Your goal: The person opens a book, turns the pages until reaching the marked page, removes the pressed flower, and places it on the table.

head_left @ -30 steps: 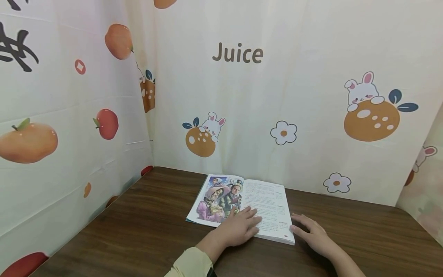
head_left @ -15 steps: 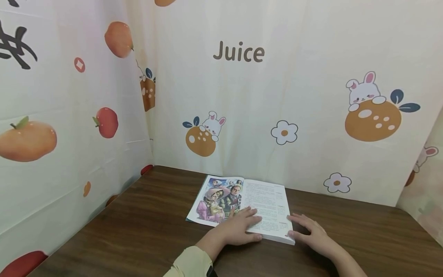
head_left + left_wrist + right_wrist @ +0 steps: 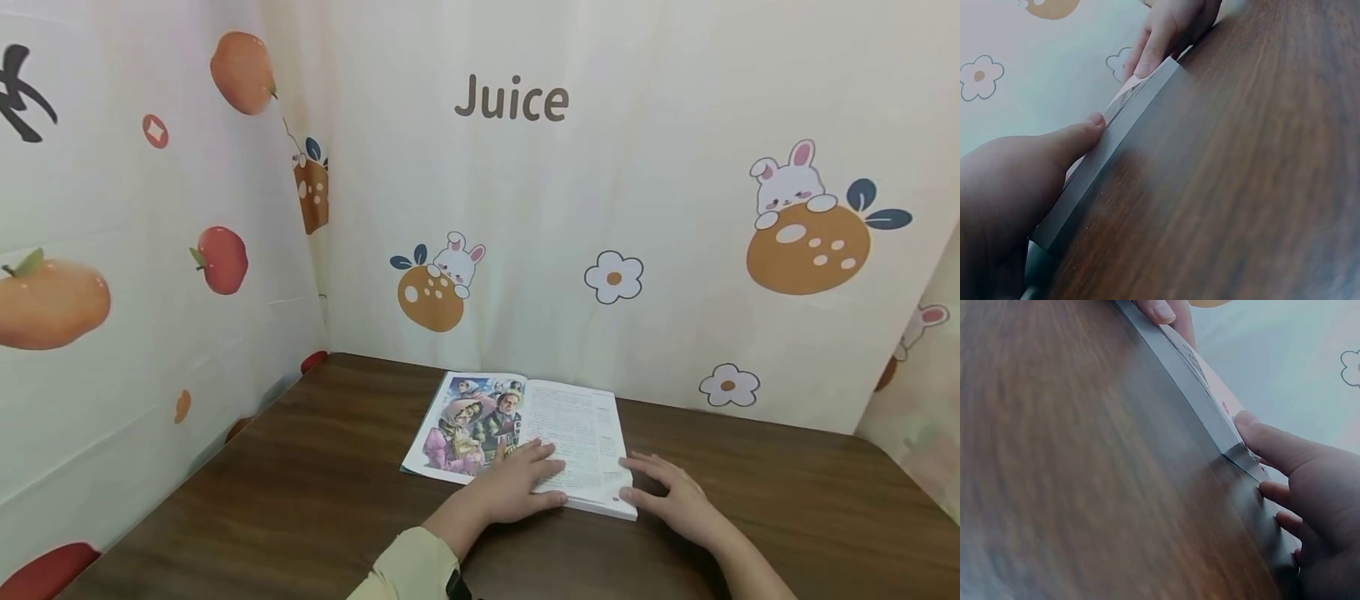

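An open book (image 3: 573, 425) lies on the brown wooden table, a colour picture of several people on its left page and printed text on its right. My left hand (image 3: 513, 490) rests on the lower middle of it, fingers spread over the pages and thumb along the bottom edge. At the lower right corner is my right hand (image 3: 675, 500), thumb and forefinger tips on the margin of the text page. In the right wrist view the right thumb (image 3: 1272, 442) touches the page top, while the other fingers (image 3: 1279, 495) sit low beside the page block.
The dark wooden table (image 3: 300, 500) extends to both sides of the book. A pale curtain (image 3: 675, 125) printed with fruit, rabbits and the word Juice hangs close behind the book, and another printed curtain (image 3: 150, 192) runs along the left side.
My right hand has shifted slightly left, its fingertips coming onto the page margin. The left thumb has spread outward along the bottom edge. The head view has tilted slightly; the book stays open.
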`<state>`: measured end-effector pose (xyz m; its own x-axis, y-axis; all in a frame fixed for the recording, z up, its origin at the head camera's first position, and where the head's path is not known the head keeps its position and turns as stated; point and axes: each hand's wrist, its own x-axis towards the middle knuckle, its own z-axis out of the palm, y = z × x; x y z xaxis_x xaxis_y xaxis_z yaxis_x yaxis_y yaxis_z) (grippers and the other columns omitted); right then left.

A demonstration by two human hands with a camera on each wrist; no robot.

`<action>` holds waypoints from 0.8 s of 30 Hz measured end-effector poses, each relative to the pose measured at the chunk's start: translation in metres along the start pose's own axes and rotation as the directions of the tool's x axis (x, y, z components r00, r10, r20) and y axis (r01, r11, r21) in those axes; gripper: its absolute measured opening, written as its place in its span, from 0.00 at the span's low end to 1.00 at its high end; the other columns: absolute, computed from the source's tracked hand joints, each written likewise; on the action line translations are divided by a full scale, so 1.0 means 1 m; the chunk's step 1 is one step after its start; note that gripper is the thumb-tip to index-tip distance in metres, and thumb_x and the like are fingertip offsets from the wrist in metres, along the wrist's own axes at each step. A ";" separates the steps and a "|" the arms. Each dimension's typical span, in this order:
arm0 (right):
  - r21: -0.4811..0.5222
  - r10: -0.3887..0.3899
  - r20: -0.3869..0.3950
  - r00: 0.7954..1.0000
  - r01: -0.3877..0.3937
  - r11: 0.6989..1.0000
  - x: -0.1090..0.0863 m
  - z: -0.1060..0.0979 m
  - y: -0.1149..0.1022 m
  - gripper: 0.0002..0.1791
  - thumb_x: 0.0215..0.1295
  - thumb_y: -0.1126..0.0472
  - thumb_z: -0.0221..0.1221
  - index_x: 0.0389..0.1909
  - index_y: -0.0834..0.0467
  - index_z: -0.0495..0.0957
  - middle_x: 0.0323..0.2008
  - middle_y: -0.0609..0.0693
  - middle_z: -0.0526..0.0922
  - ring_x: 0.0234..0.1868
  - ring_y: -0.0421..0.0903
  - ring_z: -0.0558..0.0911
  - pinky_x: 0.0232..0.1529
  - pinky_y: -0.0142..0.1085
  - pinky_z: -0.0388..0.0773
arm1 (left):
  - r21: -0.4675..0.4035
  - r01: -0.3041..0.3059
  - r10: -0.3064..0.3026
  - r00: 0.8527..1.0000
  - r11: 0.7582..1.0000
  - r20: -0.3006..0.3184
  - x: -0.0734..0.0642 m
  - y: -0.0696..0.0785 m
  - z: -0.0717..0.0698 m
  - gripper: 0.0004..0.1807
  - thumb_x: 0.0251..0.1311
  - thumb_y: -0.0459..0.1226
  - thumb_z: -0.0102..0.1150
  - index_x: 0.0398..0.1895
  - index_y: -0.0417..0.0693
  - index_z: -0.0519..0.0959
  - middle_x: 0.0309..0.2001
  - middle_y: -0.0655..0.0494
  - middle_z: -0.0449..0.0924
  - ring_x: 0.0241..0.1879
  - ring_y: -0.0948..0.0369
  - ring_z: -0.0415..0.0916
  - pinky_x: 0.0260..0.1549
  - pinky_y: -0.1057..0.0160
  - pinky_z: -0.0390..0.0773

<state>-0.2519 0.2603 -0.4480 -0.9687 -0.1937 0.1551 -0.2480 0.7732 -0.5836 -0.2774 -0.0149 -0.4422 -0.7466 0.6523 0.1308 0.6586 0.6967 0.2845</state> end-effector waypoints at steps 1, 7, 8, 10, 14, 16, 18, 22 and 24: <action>0.000 0.006 0.002 1.000 -0.006 1.000 0.000 0.000 -0.001 0.29 0.56 0.42 0.60 0.57 0.51 0.74 0.62 0.60 0.67 0.65 0.67 0.55 0.52 0.71 0.49 | 0.005 0.000 0.000 1.000 1.000 0.001 0.000 0.000 -0.001 0.31 0.61 0.62 0.41 0.65 0.61 0.67 0.69 0.61 0.57 0.69 0.60 0.47 0.60 0.37 0.47; 0.013 0.042 0.015 0.999 -0.042 0.999 -0.001 -0.004 -0.003 0.31 0.58 0.41 0.58 0.60 0.51 0.71 0.63 0.60 0.65 0.65 0.68 0.54 0.53 0.70 0.48 | -0.027 0.000 0.000 1.000 1.000 -0.009 0.000 0.002 -0.005 0.30 0.63 0.60 0.41 0.63 0.59 0.69 0.68 0.59 0.58 0.69 0.59 0.47 0.60 0.36 0.46; 0.021 0.047 0.017 0.999 -0.047 0.999 -0.001 -0.004 -0.003 0.32 0.59 0.41 0.57 0.62 0.52 0.69 0.64 0.61 0.64 0.65 0.68 0.54 0.53 0.70 0.49 | -0.037 0.002 -0.003 1.000 0.999 -0.014 0.000 0.002 -0.005 0.29 0.63 0.60 0.42 0.63 0.59 0.69 0.68 0.59 0.58 0.69 0.59 0.48 0.60 0.36 0.45; 0.047 0.059 0.023 0.998 -0.060 0.997 -0.001 -0.005 -0.003 0.34 0.62 0.41 0.53 0.65 0.54 0.65 0.65 0.62 0.63 0.65 0.68 0.54 0.54 0.69 0.50 | -0.056 0.011 -0.012 1.000 0.998 -0.025 0.001 0.002 -0.005 0.28 0.63 0.60 0.43 0.61 0.59 0.71 0.67 0.60 0.60 0.69 0.59 0.49 0.61 0.36 0.45; 0.090 0.066 0.026 0.997 -0.068 0.994 0.000 -0.007 -0.005 0.33 0.69 0.43 0.44 0.67 0.60 0.61 0.65 0.64 0.61 0.65 0.67 0.55 0.55 0.67 0.52 | -0.090 0.036 -0.042 0.997 0.995 -0.068 0.003 0.001 -0.003 0.26 0.60 0.59 0.47 0.55 0.57 0.76 0.64 0.61 0.66 0.67 0.61 0.54 0.61 0.38 0.47; 0.091 0.080 0.028 0.996 -0.082 0.992 0.001 -0.008 -0.006 0.32 0.70 0.43 0.41 0.67 0.60 0.61 0.65 0.64 0.61 0.65 0.67 0.54 0.55 0.68 0.50 | -0.104 0.042 -0.052 0.994 0.994 -0.097 0.004 0.001 -0.003 0.25 0.59 0.58 0.49 0.53 0.57 0.78 0.61 0.61 0.69 0.66 0.61 0.57 0.61 0.39 0.49; 0.085 0.095 0.037 0.995 -0.098 0.991 0.000 -0.009 -0.006 0.32 0.70 0.42 0.40 0.66 0.60 0.62 0.65 0.65 0.60 0.66 0.68 0.52 0.55 0.69 0.49 | -0.104 0.039 -0.052 0.990 0.994 -0.133 0.004 0.000 -0.004 0.23 0.59 0.57 0.51 0.51 0.56 0.79 0.58 0.61 0.72 0.64 0.62 0.61 0.60 0.39 0.51; 0.069 0.091 0.044 0.995 -0.094 0.993 -0.001 -0.009 -0.006 0.30 0.70 0.45 0.43 0.65 0.61 0.64 0.65 0.67 0.59 0.66 0.69 0.51 0.55 0.69 0.47 | -0.067 0.018 -0.030 0.983 0.998 -0.181 0.003 0.001 -0.005 0.18 0.59 0.50 0.57 0.52 0.58 0.77 0.55 0.62 0.75 0.61 0.63 0.65 0.59 0.39 0.56; 0.059 0.081 0.047 0.996 -0.084 0.995 -0.002 -0.009 -0.005 0.28 0.70 0.48 0.45 0.64 0.62 0.64 0.64 0.69 0.59 0.65 0.70 0.51 0.55 0.70 0.47 | -0.048 0.008 -0.017 0.981 0.999 -0.192 0.002 0.002 -0.005 0.19 0.57 0.44 0.58 0.53 0.59 0.76 0.55 0.63 0.74 0.61 0.63 0.65 0.58 0.38 0.56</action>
<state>-0.2485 0.2617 -0.4383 -0.9849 -0.1584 0.0700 -0.1661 0.7496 -0.6407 -0.2785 -0.0136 -0.4369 -0.7619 0.5709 0.3058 0.6473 0.6868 0.3305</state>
